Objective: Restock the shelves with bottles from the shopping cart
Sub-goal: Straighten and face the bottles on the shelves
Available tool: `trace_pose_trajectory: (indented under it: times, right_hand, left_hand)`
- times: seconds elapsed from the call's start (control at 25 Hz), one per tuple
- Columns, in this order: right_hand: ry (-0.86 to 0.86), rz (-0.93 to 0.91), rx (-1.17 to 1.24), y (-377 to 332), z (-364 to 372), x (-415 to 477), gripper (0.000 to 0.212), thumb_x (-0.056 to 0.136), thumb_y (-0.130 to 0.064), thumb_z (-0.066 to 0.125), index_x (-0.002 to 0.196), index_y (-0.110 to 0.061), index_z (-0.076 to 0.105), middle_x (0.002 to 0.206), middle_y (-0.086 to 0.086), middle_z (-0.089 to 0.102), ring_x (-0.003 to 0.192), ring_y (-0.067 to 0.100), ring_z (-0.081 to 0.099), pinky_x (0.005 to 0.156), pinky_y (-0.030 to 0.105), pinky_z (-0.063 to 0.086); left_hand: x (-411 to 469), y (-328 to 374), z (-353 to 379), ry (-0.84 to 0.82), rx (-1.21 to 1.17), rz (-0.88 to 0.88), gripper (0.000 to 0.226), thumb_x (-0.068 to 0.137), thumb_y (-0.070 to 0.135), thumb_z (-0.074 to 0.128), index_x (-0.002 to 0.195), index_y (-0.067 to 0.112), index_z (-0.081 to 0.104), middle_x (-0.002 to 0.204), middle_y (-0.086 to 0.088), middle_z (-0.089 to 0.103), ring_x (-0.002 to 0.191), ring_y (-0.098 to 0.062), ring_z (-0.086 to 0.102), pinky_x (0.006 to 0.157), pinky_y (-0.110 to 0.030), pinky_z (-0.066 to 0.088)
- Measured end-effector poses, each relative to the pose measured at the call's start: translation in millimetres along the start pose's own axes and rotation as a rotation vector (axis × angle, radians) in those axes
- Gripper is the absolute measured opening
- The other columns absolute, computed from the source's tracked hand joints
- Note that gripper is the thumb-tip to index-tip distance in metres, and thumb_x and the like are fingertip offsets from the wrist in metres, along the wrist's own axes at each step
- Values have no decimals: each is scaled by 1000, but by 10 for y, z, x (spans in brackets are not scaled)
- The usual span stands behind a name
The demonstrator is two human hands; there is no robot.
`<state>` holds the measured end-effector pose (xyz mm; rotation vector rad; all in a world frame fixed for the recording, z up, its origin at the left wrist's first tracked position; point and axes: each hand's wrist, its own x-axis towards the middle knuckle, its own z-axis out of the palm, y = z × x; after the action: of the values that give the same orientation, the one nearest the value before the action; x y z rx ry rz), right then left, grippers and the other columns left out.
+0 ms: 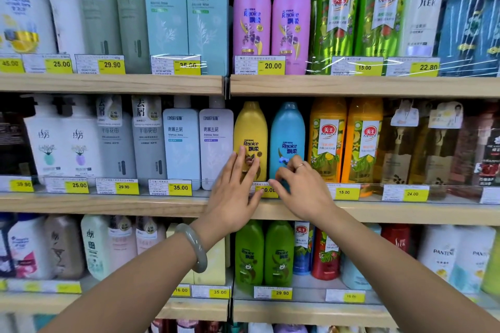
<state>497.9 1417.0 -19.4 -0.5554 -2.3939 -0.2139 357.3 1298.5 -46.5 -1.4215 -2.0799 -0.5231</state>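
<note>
Both hands are up at the middle shelf [108,204], working on two bottles that already stand there side by side. The left hand [235,192] is released, its fingers straight and laid flat against the lower front of the yellow bottle [250,127], touching or pressing it and not wrapped round it. The right hand [300,192] sits just to the right, its fingers bent in against the lower front of the blue bottle [288,127]; whether it grasps the bottle or only nudges it I cannot tell, as the hand hides the contact.

Both bottles stand upright behind the shelf's clear front rail, between the pale lilac bottle [216,140] on the left and the orange bottle [327,140] on the right, above a yellow price tag [266,190] partly covered by the hands.

I judge this pair to be placed and merely being squared up — a finishing touch, not a fresh placement. The rows in view look well filled. The shopping cart is out of view, so how many bottles remain to shelve cannot be told — that part of the job is open
</note>
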Motion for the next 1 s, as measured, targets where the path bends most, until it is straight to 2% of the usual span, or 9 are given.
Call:
trace_pose_trajectory:
  times: [0.36,0.48,0.56,0.6,0.68,0.76,0.84,0.92,1.0]
  right_hand:
    - [-27,22,61,-3,31,-25,39,93,-54,43,102,-20,58,105,1,38,102,19,46,76,32,49]
    - [-12,39,56,-9,62,-61,37,93,-51,47,107,-19,60,109,3,45,106,21,47,82,35,48]
    - [102,15,13,-39,56,-145,32,92,-44,52,106,-17,62,105,4,52,101,23,51,84,36,45]
    - [193,-25,25,-72,47,-217,27,92,-39,54,101,-15,63,100,4,55,95,24,53,80,37,45]
    - [307,-178,19,-115,120,-434,21,91,-31,52,87,-13,63,85,5,58,80,25,56,69,36,46]
    - [98,-312,-44,-137,314,-705,26,92,-33,45,82,-15,61,76,4,60,72,26,60,61,34,47]
    - [-338,-216,-44,-155,554,-888,26,94,-34,39,95,-19,60,91,6,65,84,30,64,67,35,49]
    - [-594,-34,23,-91,832,-979,22,94,-30,40,105,-24,58,105,9,66,96,33,62,74,34,48]
    - [-706,57,112,-56,1040,-1009,21,92,-21,42,103,-24,60,107,9,66,98,32,62,73,34,47]
  left_hand:
    - [-25,-1,1,-95,16,2,72,95,58,25,150,31,-12,150,3,-39,143,-18,-25,120,-41,14]
    - [-27,-11,-90,-132,-10,20,71,95,57,26,151,30,-9,152,3,-35,144,-17,-22,119,-38,11]
    - [-82,-12,-146,-76,-52,23,68,96,52,32,152,28,2,158,2,-18,147,-17,-8,117,-36,12]
    - [-166,-16,-173,-1,-73,26,63,97,47,36,151,24,14,159,-2,2,145,-19,7,116,-36,19]
    - [-436,-39,-134,173,-86,102,45,95,39,42,133,15,43,137,-6,41,124,-20,38,103,-36,38]
    - [-789,-44,39,170,-73,250,25,93,34,44,107,15,52,109,-2,52,99,-18,46,84,-32,43]
    - [-1064,-41,280,-78,-48,313,18,94,31,42,100,17,53,101,0,53,92,-18,47,79,-32,42]
    - [-1170,-5,545,-333,-143,184,21,96,25,40,106,17,56,108,-1,57,101,-20,51,86,-33,41]
    - [-1151,42,809,-554,-308,-16,25,96,21,40,109,15,61,114,-4,62,108,-25,55,89,-33,44]
